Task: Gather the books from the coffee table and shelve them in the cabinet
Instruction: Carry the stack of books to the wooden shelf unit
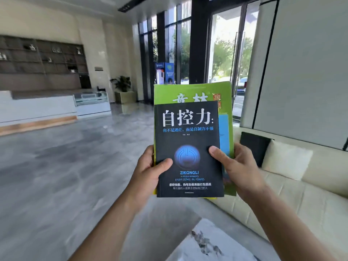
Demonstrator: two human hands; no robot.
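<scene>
The place looks like the lobby of an office or commercial building: a long white reception counter (pixel 37 108) stands before a dark wall of display shelves (pixel 43 59), polished grey stone floor (pixel 66 166) (glossy with reflections), tall glass doors (pixel 226 59), a potted plant (pixel 122 85), and a cream sofa (pixel 301 194).

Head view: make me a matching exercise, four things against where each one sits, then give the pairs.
Things:
1. black book
2. green book
3. cream sofa
4. potted plant

Places:
A. far back, beside the dark window frames
B. front of the stack, under both thumbs
C. along the right side
D. behind the front book, sticking out above it

Pairs: 1-B, 2-D, 3-C, 4-A
</scene>
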